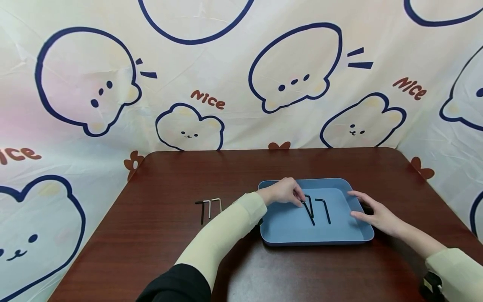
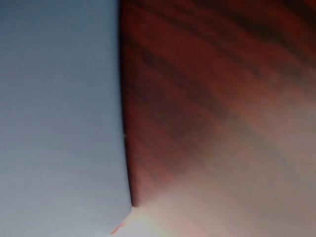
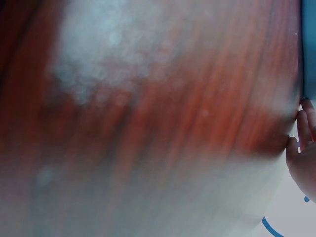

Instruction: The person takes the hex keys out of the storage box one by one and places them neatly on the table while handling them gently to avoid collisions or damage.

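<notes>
In the head view, my left hand (image 1: 284, 192) reaches over the blue tray (image 1: 286, 237) and pinches the short end of a black hex key (image 1: 309, 216). The key's long arm slants down to the right. A second black hex key (image 1: 311, 204) overlaps it close to the fingertips, and a third black hex key (image 1: 323, 209) lies just to the right. My right hand (image 1: 373, 213) is at the tray's right rim, thumb and fingers spread over the edge. The left wrist view has only the tray (image 2: 59, 108) and tabletop.
Left of the tray, on the brown wooden table (image 1: 151, 235), a black hex key (image 1: 202, 213) and two silver hex keys (image 1: 209, 207) lie side by side. A patterned cloth (image 1: 234, 75) hangs behind the table and along its sides.
</notes>
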`<action>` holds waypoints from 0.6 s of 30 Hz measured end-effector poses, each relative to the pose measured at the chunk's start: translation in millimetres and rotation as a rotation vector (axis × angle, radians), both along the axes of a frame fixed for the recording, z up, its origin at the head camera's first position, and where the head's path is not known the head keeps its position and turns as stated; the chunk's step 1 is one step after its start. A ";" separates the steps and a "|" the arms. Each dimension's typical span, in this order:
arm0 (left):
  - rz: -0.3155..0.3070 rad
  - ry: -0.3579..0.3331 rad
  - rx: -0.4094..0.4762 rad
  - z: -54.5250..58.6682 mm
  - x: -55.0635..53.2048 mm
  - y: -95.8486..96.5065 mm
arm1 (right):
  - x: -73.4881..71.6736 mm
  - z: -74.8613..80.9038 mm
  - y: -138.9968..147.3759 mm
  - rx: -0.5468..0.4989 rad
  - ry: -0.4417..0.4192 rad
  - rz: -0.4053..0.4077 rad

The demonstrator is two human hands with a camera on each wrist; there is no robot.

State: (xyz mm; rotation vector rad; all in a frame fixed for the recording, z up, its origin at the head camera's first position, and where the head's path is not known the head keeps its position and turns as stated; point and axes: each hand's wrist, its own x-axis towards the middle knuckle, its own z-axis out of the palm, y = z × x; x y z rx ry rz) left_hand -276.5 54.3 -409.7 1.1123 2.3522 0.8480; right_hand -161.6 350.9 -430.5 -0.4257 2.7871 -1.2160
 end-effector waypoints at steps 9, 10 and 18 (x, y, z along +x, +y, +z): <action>-0.020 0.057 -0.044 0.1 3.1 0.5 | -0.1 -0.1 2.0 0.001 0.005 0.005; -0.025 0.064 -0.050 0.0 3.2 0.7 | -0.3 -0.1 2.0 0.001 0.005 0.006; -0.052 0.065 -0.039 -4.2 -1.0 -1.9 | -0.1 -0.4 1.8 0.000 0.002 0.003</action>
